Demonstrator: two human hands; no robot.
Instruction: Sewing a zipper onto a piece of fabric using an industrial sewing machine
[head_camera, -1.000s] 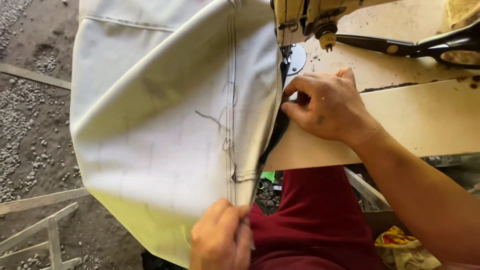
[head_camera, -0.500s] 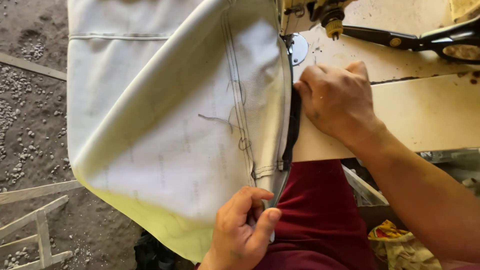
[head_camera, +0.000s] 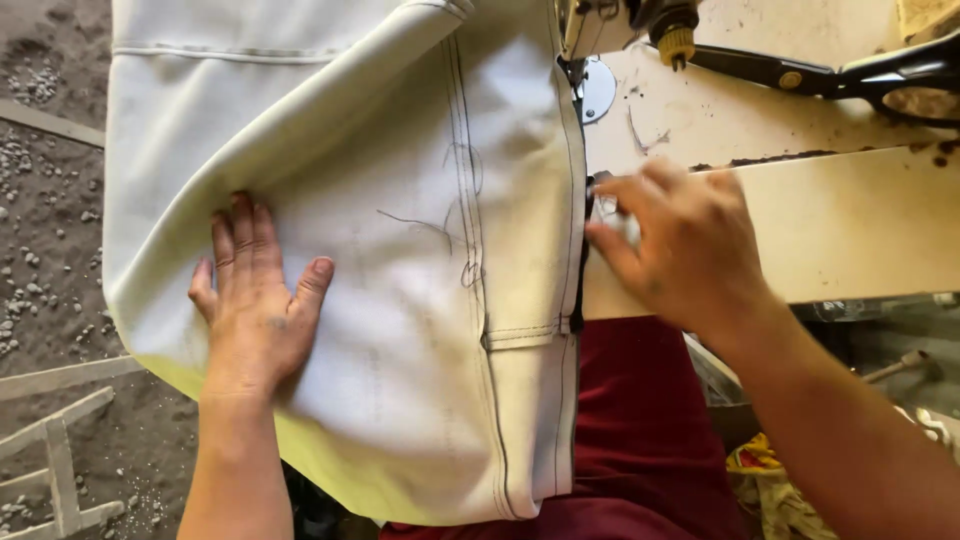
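My left hand (head_camera: 255, 310) has moved from pinching the hem to pressing flat, open, on the cloth (head_camera: 400, 250); right hand (head_camera: 680, 245) fingers its edge, grip unclear.

Both forearms are bare, with no sleeves, gloves, watch or rings showing. The left hand (head_camera: 255, 310) has short nails and a faint dark smudge on its back. The right hand (head_camera: 685, 245) is slightly blurred. Below them, the person wears dark red trousers (head_camera: 640, 430) of plain cloth.
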